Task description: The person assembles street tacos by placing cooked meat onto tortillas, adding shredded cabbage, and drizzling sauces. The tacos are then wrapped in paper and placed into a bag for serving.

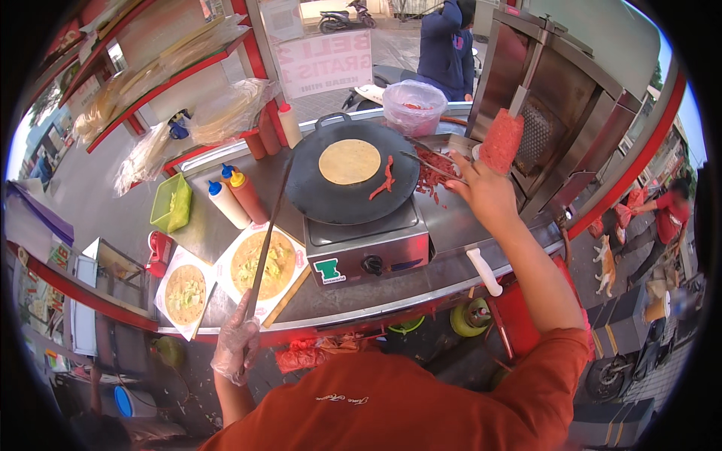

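The fingers of my left hand (pixel 237 342), in a thin clear glove, are curled tight around the lower end of a long dark blade (pixel 263 259), which slants up toward the left rim of the round black griddle. My right hand (pixel 485 188) is closed on a pair of metal tongs (pixel 436 164), their arms pointing left toward the griddle's right edge, above a heap of red meat shreds (pixel 430 177) on the steel counter. (Whether the tongs pinch any meat, I can't tell from here.)

On the griddle (pixel 316 199) a pale round flatbread (pixel 349 161) lies flat, with a few red strips (pixel 383 182) just to its right. The griddle sits on a steel stove (pixel 368 252). Left of that, near my gloved hand, two more rounds topped with shredded greens rest on white paper: the larger round (pixel 259 263) beside the stove, the smaller round (pixel 186 295) farther left. Behind them stand squeeze bottles (pixel 247 197) and a green basket (pixel 161 203).

Just beyond my right hand is a red meat cone (pixel 502 143) on its spit, beside the upright grill (pixel 538 150). Past the counter, near a clear tub (pixel 414 109), is a person in dark blue (pixel 445 52).
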`<state>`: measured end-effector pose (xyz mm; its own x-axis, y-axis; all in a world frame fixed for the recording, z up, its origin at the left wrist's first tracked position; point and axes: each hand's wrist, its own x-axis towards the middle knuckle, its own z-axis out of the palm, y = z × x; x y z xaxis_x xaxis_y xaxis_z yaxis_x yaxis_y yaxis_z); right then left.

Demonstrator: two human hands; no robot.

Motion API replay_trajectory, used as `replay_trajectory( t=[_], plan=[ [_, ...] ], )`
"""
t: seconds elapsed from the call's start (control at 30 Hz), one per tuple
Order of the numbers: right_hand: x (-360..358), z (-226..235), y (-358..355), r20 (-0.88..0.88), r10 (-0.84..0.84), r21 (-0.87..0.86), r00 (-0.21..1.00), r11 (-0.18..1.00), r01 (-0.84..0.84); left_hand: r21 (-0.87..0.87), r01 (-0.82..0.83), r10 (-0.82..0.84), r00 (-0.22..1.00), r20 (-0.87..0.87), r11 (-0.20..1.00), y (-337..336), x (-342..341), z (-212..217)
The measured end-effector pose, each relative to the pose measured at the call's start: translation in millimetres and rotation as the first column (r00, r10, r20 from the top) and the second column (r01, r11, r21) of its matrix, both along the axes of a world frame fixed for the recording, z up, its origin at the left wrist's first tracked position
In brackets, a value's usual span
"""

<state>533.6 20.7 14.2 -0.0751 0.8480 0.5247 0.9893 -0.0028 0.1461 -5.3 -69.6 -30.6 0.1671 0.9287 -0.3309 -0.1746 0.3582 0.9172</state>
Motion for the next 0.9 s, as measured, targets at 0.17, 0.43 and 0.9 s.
replay_trajectory(
  t=[0.17,0.43,0.9],
  plan=[
    [-95,11,58,0.317,0.272,-0.083,0.909,0.962,-0.259,0.059,-0.145,0.143,0.989,0.033,0.988,-20,14,0],
    [-97,113,169,-0.038,0.177,-0.222,0.984,0.958,-0.181,0.041,-0.252,0.254,0.965,-0.064,0.967,-52,0,15],
    [-123,-4,134,-0.106,0.377,-0.228,0.920,0.892,-0.391,-0.016,-0.172,0.167,0.972,-0.164,0.985,-42,-32,11]
  ],
)
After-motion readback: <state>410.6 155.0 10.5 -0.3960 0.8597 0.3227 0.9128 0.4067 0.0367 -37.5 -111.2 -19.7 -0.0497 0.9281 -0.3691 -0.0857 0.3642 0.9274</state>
